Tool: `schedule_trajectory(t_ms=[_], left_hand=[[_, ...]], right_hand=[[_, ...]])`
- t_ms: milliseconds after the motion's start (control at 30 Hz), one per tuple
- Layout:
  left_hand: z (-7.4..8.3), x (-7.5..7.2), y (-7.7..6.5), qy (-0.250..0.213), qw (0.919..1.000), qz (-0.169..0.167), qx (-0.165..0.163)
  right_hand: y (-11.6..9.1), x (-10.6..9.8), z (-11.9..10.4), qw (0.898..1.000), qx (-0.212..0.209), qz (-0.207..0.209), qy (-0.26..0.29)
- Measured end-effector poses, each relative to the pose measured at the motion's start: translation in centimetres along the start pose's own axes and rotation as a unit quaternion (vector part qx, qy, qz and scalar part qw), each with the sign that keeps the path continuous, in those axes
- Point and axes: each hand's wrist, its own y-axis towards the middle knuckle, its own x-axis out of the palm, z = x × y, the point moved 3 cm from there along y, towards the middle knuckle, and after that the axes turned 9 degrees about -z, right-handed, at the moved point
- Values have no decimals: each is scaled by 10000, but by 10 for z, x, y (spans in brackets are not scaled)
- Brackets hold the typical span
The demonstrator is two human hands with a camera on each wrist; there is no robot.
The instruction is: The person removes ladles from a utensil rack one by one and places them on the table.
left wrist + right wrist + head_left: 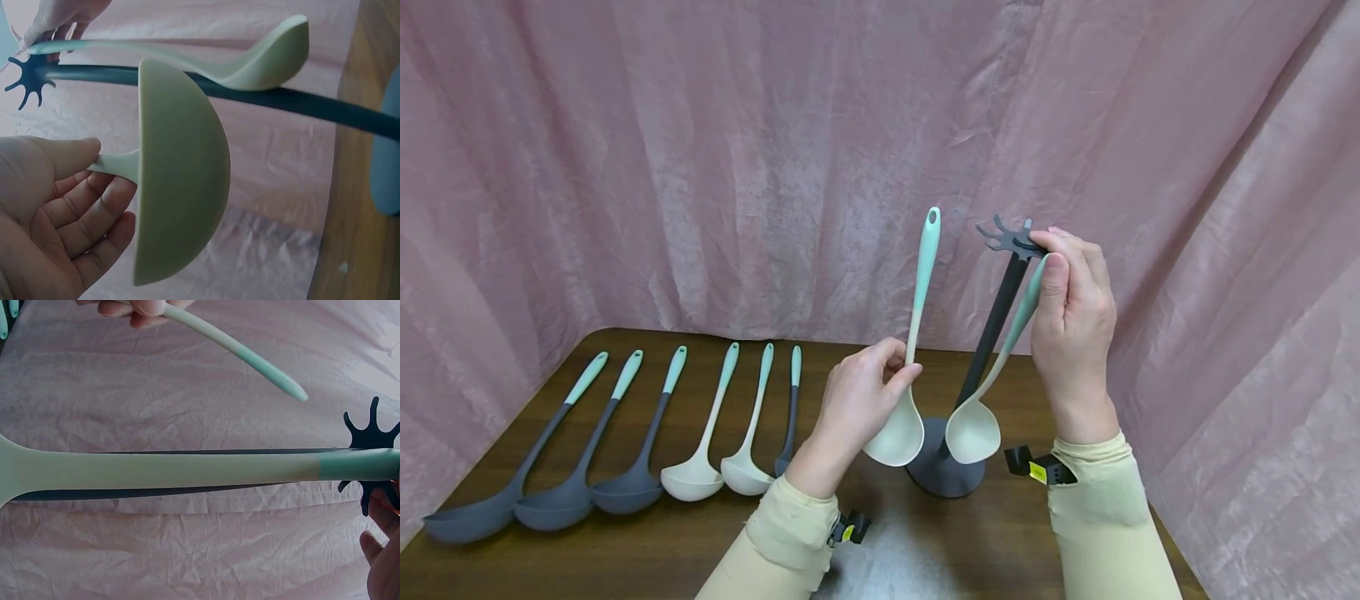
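My left hand (865, 396) pinches a cream ladle (898, 435) low on its shaft, just above the bowl. Its mint handle points up. In the left wrist view the bowl (181, 175) of that ladle fills the middle. At the right, my right hand (1075, 312) holds a second cream ladle (973, 431) by its mint handle's top end, against the hooks of a dark utensil stand (996, 321). That ladle hangs bowl down in front of the pole. Whether its handle hole is on a hook is hidden by the fingers.
On the brown table (625, 562), several ladles lie in a row at the left, such as a dark grey ladle (475, 518) and a cream ladle (692, 479), all with mint handles. A pink curtain (737, 167) hangs behind. The stand's round base (946, 479) sits on the tabletop.
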Motion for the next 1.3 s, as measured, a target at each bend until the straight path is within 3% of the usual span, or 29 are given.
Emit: schedule_trajectory(t_ms=[267, 567, 1300], left_hand=[[-15, -12, -8, 229, 9990, 89, -364], [-25, -18, -14, 515, 9965, -34, -657], [-57, -19, -27, 850, 9925, -360, -800]], right_hand=[[1, 2, -2, 10000, 38, -40, 9], [0, 3, -2, 10000, 35, -42, -1], [1, 12, -8, 10000, -13, 6, 76]])
